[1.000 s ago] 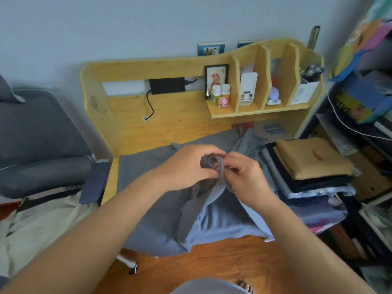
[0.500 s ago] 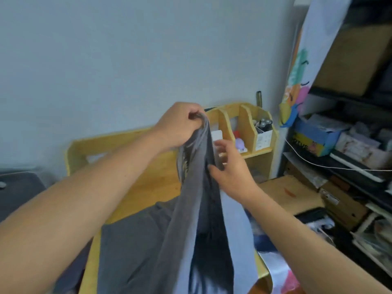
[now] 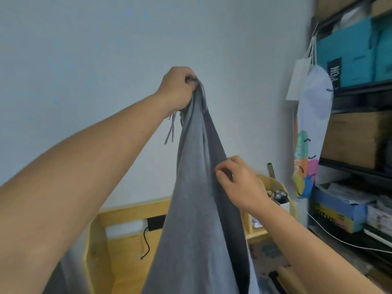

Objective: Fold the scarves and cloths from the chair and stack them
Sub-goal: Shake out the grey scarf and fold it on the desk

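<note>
Hanging scarf point(image 3: 195, 209) gripped by left hand point(image 3: 177, 90)

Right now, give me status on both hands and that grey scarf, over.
Left hand gripping grey scarf by its fringed end, raised high. Right hand pinching scarf's edge lower down. Scarf hanging over wooden desk. Nothing in the way.

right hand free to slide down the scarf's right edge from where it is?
Probably yes. The right hand already pinches the right edge of the grey scarf, which hangs straight from the left hand. Nothing shows between it and the edge below; the wooden desk organiser sits behind it.
</note>
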A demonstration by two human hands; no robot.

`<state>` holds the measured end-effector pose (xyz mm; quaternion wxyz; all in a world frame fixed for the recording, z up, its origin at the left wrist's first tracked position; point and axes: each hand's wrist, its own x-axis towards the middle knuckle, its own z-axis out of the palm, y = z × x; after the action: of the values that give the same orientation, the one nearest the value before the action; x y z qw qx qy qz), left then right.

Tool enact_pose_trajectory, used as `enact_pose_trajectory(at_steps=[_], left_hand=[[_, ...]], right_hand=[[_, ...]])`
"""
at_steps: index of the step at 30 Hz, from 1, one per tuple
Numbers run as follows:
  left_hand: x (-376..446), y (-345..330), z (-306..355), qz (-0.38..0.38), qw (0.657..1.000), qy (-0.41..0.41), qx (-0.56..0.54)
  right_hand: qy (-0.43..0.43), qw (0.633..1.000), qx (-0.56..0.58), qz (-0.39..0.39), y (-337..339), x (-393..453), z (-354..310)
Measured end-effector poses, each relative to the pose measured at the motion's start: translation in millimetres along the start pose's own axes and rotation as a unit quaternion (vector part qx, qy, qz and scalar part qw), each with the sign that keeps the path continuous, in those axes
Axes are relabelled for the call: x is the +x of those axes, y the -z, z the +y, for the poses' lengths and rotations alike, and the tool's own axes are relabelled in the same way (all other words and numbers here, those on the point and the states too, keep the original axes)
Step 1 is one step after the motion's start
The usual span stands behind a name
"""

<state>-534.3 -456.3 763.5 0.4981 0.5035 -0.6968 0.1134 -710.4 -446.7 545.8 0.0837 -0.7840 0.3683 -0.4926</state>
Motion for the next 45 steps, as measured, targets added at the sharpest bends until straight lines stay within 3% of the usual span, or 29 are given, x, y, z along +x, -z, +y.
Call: enact_pose_trajectory(at_steps=[6, 9, 12, 17, 24, 29, 33, 35, 37, 40, 41, 43, 44, 45], left_hand=[[37, 46, 15, 0.083, 0.996, 0.001, 0.028], [45, 64, 10, 0.104, 0.994, 0.016, 0.039], [44, 77, -3, 0.119, 0.991, 0.029, 0.059], [24, 88, -37, 0.159, 0.982, 0.072, 0.07], [4, 104, -74, 0.141, 0.982, 0.108, 0.063], [-23, 120, -111, 0.085, 0.984, 0.149, 0.051], [-62, 128, -146, 0.097, 0.968, 0.223, -0.056], [-86, 126, -164, 0.105, 0.958, 0.248, -0.102], [-106, 127, -180, 0.136, 0.943, 0.275, -0.126], [-126, 134, -184, 0.161, 0.936, 0.278, -0.14], [-131, 140, -183, 0.167, 0.938, 0.271, -0.138], [-148, 152, -181, 0.169, 0.934, 0.26, -0.178], [-163, 156, -183, 0.15, 0.93, 0.26, -0.213], [-182, 156, -187, 0.115, 0.924, 0.273, -0.244]], right_hand=[[-0.022, 0.993, 0.06, -0.095, -1, 28, -40], [-0.059, 0.969, 0.171, -0.169, 1, 31, -42], [-0.051, 0.976, 0.091, -0.19, -6, 30, -32], [-0.086, 0.994, 0.074, 0.002, -16, 25, -9], [-0.123, 0.972, 0.121, 0.159, -7, 27, 6], [-0.102, 0.977, 0.054, 0.178, 15, 68, 6], [-0.032, 0.991, -0.079, 0.107, 19, 113, -6], [-0.025, 0.987, -0.071, 0.144, 19, 124, -11], [-0.005, 0.993, -0.063, 0.103, 10, 130, -20], [-0.006, 0.993, -0.01, 0.117, -2, 132, -34], [-0.003, 0.997, 0.002, 0.075, -7, 132, -39], [-0.004, 0.995, 0.002, -0.097, -16, 123, -43], [-0.004, 0.991, -0.013, -0.135, -24, 114, -40], [-0.005, 0.993, -0.039, -0.111, -33, 104, -35]])
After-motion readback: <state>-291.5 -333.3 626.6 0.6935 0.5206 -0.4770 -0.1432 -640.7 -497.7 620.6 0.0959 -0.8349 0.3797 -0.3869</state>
